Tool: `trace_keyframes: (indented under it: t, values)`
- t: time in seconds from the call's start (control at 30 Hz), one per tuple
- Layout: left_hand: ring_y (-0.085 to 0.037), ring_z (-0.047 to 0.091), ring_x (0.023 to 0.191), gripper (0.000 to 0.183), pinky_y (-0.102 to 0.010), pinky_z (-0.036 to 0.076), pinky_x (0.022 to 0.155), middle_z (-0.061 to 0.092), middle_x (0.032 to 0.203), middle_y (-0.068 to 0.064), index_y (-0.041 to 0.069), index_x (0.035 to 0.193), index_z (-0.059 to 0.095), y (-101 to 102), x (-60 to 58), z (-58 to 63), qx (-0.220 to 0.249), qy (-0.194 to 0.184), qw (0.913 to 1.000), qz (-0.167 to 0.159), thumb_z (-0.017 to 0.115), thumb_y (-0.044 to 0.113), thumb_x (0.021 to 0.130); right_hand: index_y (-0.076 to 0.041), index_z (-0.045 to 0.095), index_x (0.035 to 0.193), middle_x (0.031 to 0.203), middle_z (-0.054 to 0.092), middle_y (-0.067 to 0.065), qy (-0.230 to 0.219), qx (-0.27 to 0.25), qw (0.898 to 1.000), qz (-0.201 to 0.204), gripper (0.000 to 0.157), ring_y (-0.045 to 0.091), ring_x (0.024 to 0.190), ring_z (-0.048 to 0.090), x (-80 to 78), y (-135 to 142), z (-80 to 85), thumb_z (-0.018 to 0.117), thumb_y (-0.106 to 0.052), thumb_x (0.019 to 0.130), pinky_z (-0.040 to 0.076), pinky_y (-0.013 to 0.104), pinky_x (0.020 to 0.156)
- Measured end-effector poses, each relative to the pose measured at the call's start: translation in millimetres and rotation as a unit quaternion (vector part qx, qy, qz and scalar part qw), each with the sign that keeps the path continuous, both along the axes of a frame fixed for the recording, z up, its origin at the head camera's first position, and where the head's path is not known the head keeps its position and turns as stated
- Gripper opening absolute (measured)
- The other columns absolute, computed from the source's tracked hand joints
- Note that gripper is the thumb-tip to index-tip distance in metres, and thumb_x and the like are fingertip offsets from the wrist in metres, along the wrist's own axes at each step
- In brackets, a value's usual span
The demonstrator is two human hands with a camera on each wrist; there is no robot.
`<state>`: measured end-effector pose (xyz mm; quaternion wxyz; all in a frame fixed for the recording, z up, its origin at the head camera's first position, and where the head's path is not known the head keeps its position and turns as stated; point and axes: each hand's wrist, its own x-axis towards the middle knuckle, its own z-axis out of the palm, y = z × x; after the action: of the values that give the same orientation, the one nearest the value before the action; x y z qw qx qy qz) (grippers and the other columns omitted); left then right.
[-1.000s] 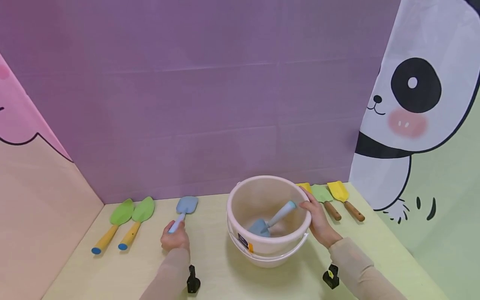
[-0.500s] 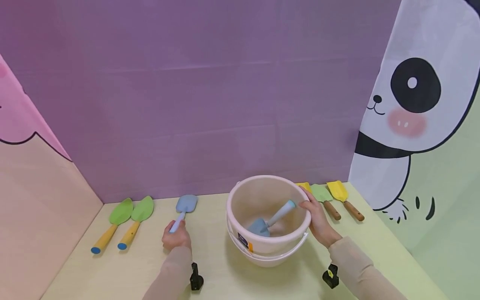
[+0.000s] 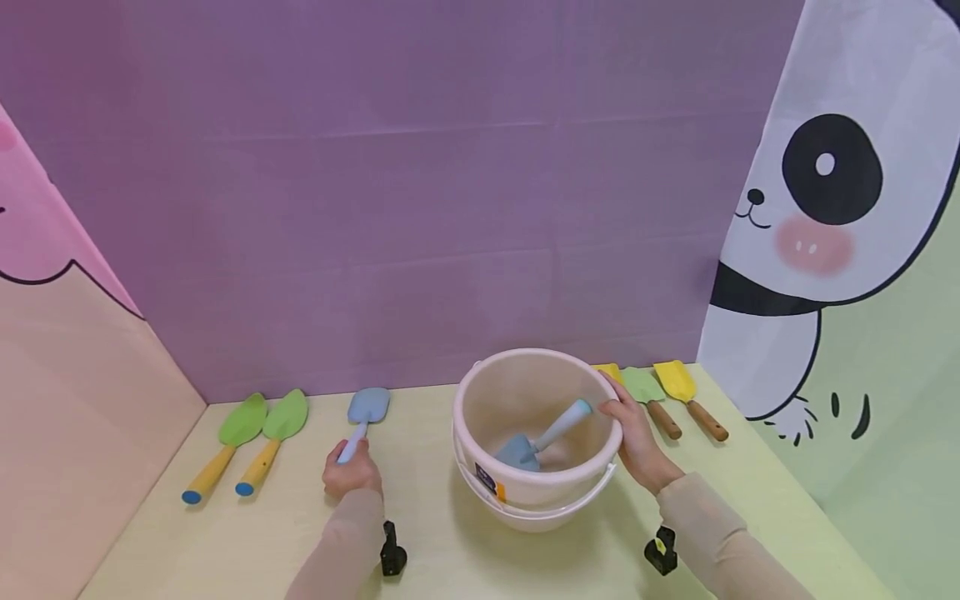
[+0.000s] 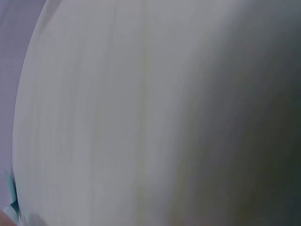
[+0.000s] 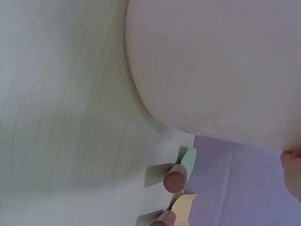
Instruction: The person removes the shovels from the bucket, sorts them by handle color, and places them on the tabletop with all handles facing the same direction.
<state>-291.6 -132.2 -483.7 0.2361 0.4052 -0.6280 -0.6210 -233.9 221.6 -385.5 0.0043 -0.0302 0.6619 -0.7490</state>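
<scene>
My left hand [image 3: 352, 475] grips the pale handle of a small blue hand shovel [image 3: 368, 406], blade pointing to the back wall; whether it touches the table I cannot tell. The left wrist view catches only a fingertip [image 4: 4, 220] and a bit of the shovel [image 4: 11, 187] at its lower left edge. With my right hand [image 3: 639, 446] I hold the right rim of a pale pink bucket [image 3: 510, 393], tilted toward me. Inside lies a second blue shovel [image 3: 557, 428], handle up to the right. The bucket's side [image 5: 211, 70] fills much of the right wrist view.
Two leaf-shaped green shovels [image 3: 287, 415] with yellow handles lie at the table's left. Right of the bucket are a green shovel [image 3: 643, 386] and a yellow shovel [image 3: 677, 382], both brown-handled; another yellow blade [image 3: 607, 370] is partly hidden. A purple wall [image 3: 375, 208] backs the table.
The shovel blade in my left hand has shifted slightly left. My right hand and the bucket stay in place.
</scene>
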Motion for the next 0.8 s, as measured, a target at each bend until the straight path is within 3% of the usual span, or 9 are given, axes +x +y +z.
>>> trace_keyframes:
  t: [0.2, 0.43, 0.8]
  values:
    - [-0.031, 0.05, 0.114, 0.041, -0.039, 0.039, 0.096, 0.058, 0.123, -0.014, 0.01, 0.121, 0.059, -1.7, 2.6, 1.5, 0.006, 0.004, 0.9999, -0.014, 0.065, 0.022, 0.082, -0.011, 0.019, 0.147, 0.149, 0.023, 0.008, 0.002, 0.0, 1.0, -0.004, 0.062, 0.016, 0.122, 0.035, -0.8, -0.6, 0.3, 0.034, -0.005, 0.087, 0.037, 0.028, 0.096]
    - [-0.034, 0.049, 0.114, 0.04, -0.041, 0.037, 0.096, 0.057, 0.123, -0.017, 0.009, 0.12, 0.06, -5.7, 6.1, -1.5, -0.039, -0.01, 0.9988, -0.028, 0.062, 0.019, 0.081, -0.012, 0.019, 0.147, 0.149, 0.023, 0.008, -0.003, 0.001, 1.0, 0.0, 0.061, 0.015, 0.121, 0.036, -0.7, -1.6, -1.5, 0.033, -0.005, 0.088, 0.037, 0.028, 0.097]
    - [-0.037, 0.047, 0.116, 0.043, -0.043, 0.036, 0.099, 0.054, 0.126, -0.019, 0.007, 0.123, 0.058, -6.0, 6.0, -5.2, -0.055, -0.006, 0.9966, -0.061, 0.061, 0.017, 0.082, -0.013, 0.017, 0.147, 0.15, 0.021, 0.008, -0.001, 0.001, 1.0, 0.003, 0.062, 0.019, 0.127, 0.029, -0.8, 0.7, -0.4, 0.034, -0.005, 0.088, 0.035, 0.028, 0.098]
